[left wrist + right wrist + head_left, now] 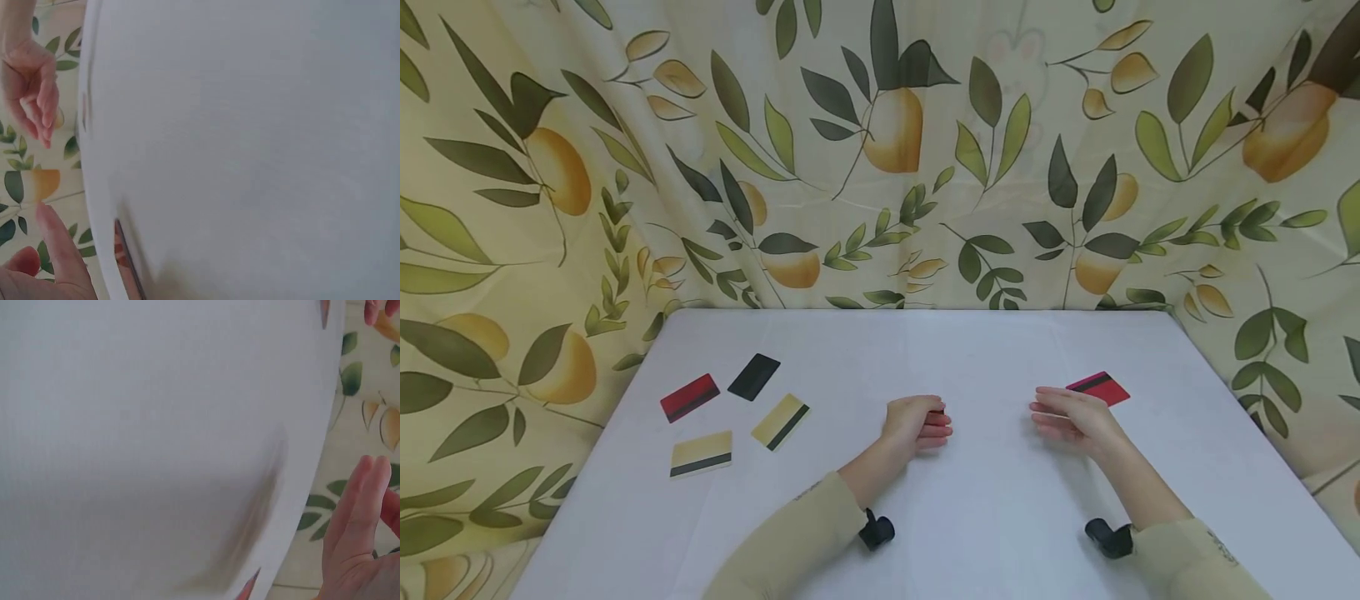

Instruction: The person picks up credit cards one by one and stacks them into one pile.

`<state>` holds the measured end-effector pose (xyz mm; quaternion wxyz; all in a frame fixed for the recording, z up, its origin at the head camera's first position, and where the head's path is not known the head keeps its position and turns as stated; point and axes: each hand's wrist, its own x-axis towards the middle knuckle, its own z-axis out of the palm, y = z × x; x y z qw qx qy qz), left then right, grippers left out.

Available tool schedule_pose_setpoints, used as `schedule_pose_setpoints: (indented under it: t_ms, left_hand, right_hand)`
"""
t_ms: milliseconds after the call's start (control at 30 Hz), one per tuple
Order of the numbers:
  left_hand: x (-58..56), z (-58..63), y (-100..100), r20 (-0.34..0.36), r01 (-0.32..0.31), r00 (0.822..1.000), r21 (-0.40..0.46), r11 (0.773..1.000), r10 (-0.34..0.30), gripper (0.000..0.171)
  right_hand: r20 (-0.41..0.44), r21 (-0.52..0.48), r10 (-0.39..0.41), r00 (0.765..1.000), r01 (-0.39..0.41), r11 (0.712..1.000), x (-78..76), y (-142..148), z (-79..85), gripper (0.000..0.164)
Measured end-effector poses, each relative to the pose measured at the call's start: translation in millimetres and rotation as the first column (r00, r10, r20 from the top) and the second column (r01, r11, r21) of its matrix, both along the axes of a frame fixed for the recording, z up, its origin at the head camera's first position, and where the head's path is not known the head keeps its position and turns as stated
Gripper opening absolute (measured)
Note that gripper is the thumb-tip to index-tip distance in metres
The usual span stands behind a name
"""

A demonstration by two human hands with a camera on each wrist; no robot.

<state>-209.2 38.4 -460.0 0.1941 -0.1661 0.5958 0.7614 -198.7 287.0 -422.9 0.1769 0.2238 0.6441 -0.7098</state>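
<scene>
My left hand (917, 425) is over the middle of the table with its fingers loosely bent. A card (128, 262), seen nearly edge-on in the left wrist view, lies on the table close by it, apart from the visible fingers. In the head view this hand hides nearly all of that card. On the right side, my right hand (1075, 421) is held with relaxed fingers and grips nothing. Just beyond it is a red card with a dark stripe (1101, 387), partly covered by the hand. The two palms roughly face each other.
To the left lie a red striped card (690, 398), a black card (754, 377), a tilted gold card (780, 422) and another gold card (701, 454). They rest on a white table (985, 350). A fruit-and-leaf patterned curtain (842, 233) hangs behind the far edge.
</scene>
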Motion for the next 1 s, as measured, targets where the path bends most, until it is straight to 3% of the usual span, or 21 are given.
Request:
schedule_pose_setpoints:
  t_ms: [67, 233, 267, 333, 567, 800, 1000]
  left_hand:
    - [-1.6, 2.2, 8.3, 0.008, -0.012, 1.0, -0.004, 1.0, 0.012, 0.028]
    - [-0.9, 2.8, 26.8, 0.027, -0.033, 0.999, 0.007, 0.999, 0.033, 0.024]
    - [-0.8, 1.9, 30.2, 0.03, -0.031, 0.999, 0.021, 0.999, 0.03, 0.024]
    - [-0.5, 0.2, 36.9, 0.045, -0.03, 0.999, 0.042, 0.999, 0.028, 0.024]
    - [-0.4, -5.3, 60.4, 0.073, -0.026, 0.997, 0.09, 0.996, 0.02, 0.024]
    - [-2.8, -6.2, 81.2, 0.079, -0.02, 0.997, 0.101, 0.995, 0.012, 0.025]
    - [-7.5, -10.4, 96.8, 0.077, -0.043, 0.997, 0.142, 0.989, 0.032, 0.021]
  right_hand:
    - [-0.003, -0.011, -0.012, 1.0, 0.012, 1.0, -1.1, 10.2, 1.4, 0.056]
    - [0.003, -0.077, -0.059, 0.998, 0.059, 0.995, -2.0, 35.9, 1.8, 0.01]
    - [0.008, -0.094, -0.071, 0.997, 0.071, 0.993, -2.0, 40.6, 1.4, 0.007]
    - [0.016, -0.128, -0.085, 0.996, 0.086, 0.988, -2.2, 49.1, 0.5, 0.015]
    - [0.048, -0.216, -0.109, 0.993, 0.117, 0.969, -6.1, 74.2, -8.8, 0.016]
    - [0.077, -0.16, -0.111, 0.991, 0.123, 0.979, -11.4, 91.0, -11.7, 0.007]
    - [0.124, -0.089, -0.083, 0.989, 0.094, 0.992, -20.0, 108.8, -12.2, 0.061]
